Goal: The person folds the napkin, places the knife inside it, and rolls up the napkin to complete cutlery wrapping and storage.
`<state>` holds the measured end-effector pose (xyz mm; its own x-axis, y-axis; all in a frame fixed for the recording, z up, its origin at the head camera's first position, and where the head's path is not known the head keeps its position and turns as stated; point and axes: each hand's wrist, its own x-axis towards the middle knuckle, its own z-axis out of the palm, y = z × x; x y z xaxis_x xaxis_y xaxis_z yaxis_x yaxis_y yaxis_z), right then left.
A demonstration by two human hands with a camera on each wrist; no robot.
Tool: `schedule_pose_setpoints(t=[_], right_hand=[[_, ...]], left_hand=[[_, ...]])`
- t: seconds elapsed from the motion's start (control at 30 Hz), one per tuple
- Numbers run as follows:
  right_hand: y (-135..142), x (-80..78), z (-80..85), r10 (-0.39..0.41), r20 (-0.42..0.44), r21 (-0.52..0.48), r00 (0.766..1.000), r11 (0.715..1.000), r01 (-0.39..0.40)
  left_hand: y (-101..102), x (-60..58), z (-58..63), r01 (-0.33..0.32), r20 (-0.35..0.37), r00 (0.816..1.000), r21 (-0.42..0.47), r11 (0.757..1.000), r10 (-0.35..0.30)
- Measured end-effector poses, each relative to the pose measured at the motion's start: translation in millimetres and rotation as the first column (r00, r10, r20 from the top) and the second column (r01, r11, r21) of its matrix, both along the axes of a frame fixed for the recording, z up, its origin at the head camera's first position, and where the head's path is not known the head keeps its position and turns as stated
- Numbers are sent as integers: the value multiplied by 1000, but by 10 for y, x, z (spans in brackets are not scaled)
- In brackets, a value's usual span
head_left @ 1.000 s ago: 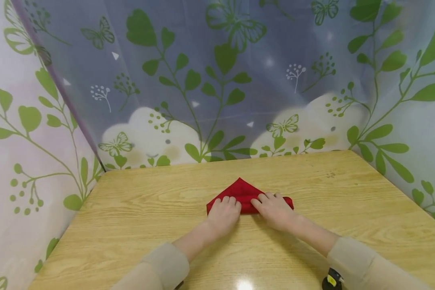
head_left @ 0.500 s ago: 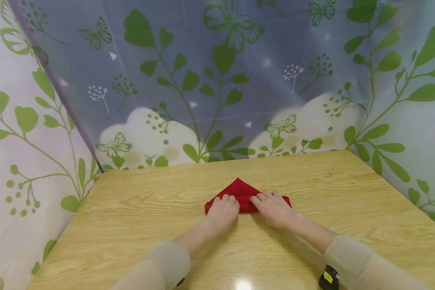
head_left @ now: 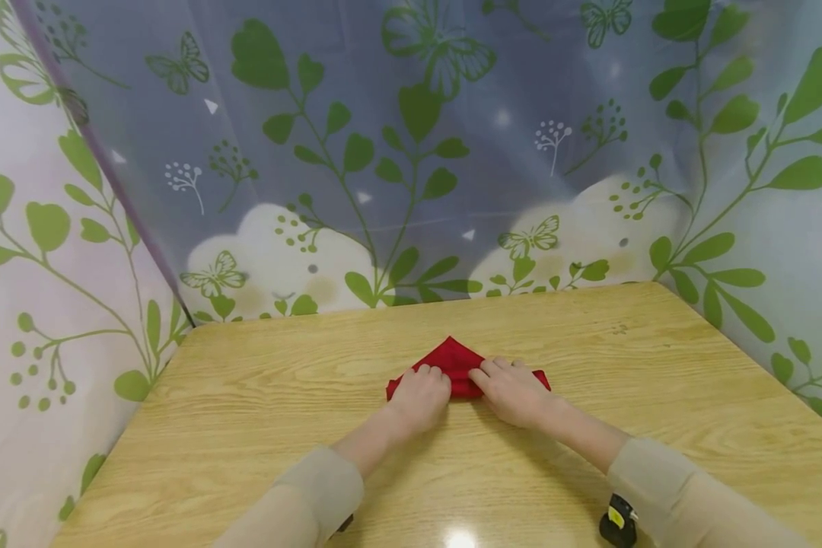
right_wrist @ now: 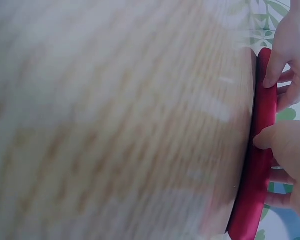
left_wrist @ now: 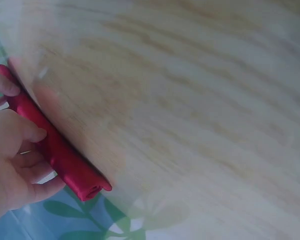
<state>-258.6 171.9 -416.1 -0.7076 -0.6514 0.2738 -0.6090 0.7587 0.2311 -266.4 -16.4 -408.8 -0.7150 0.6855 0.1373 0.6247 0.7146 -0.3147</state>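
Observation:
A red satiny cloth (head_left: 450, 356) lies on the table, its near side rolled into a tube and its far part a flat point facing away from me. My left hand (head_left: 419, 397) grips the left part of the roll, thumb on the near side and fingers curled over the top. To its right, my right hand (head_left: 512, 392) holds the roll the same way. In the left wrist view the rolled cloth (left_wrist: 65, 160) shows a spiral end beyond the left hand (left_wrist: 12, 155). The right wrist view has both thumbs against the roll (right_wrist: 260, 165), with the right hand (right_wrist: 290, 160) nearer.
The wood-grain table (head_left: 281, 365) stretches around the cloth. Behind it hangs a printed curtain (head_left: 356, 152) with leaves and butterflies, and similar fabric covers both sides. A black device with a yellow label (head_left: 618, 521) sits by the right sleeve.
Both hands have rolled the cloth's near edge slightly farther away from me. The right fingers have shifted a little up and inward, and the visible roll between the hands looks narrower.

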Motion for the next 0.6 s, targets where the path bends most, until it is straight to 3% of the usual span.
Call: schedule_pose_setpoints(t=[0.23,0.6], right_hand=[[6,4,15,-9,71,12,997,1000,8],[-4,28,23,54,110,28,992,998,-57]], left_hand=[[-28,27,6,-23,79,997,4,1000,23],[-113,109,-5,-39,78,996,8,999,38]])
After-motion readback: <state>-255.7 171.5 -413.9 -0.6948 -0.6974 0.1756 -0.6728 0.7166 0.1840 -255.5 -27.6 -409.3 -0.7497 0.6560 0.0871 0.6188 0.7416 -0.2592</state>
